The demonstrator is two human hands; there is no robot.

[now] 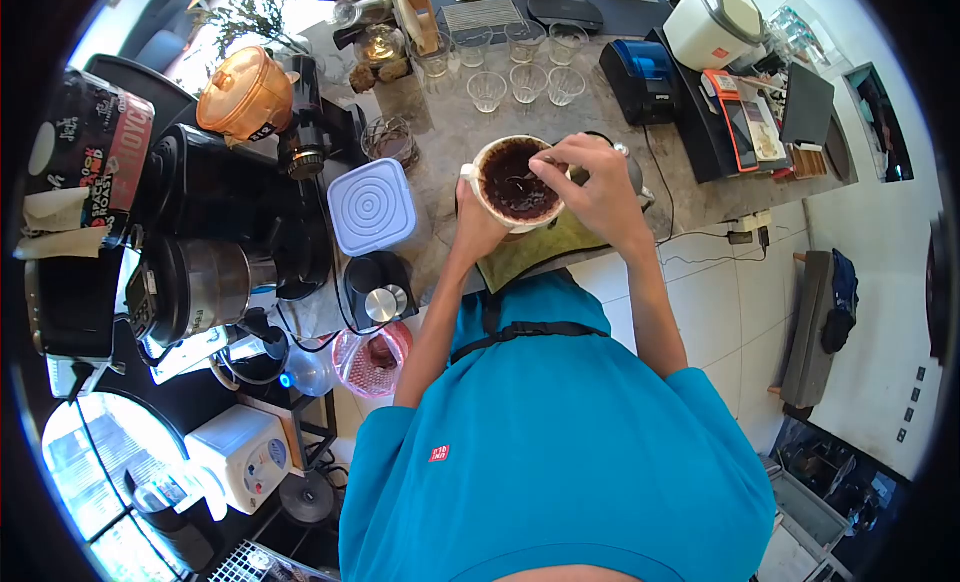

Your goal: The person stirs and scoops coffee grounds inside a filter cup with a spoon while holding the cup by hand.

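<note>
A white coffee dripper (473,172) with wet, dark coffee grounds (508,177) in it stands near the counter's front edge. My left hand (482,222) is closed around its left side, just below the handle. Above the right part of the dripper, my right hand (595,187) pinches a thin metal stirrer, perhaps a spoon, whose visible part (526,180) reaches toward the grounds; most of it is hidden by my fingers. Under and beside the dripper lies a green cloth (545,250). A metal kettle (637,172) is partly hidden behind my right hand.
Several clear glasses (528,82) stand at the back of the counter (440,112). To the left are a lilac-lidded container (372,207), a glass server (388,140) and a black grinder (376,287). A blue-black printer (640,80) stands at right, its cable trailing forward.
</note>
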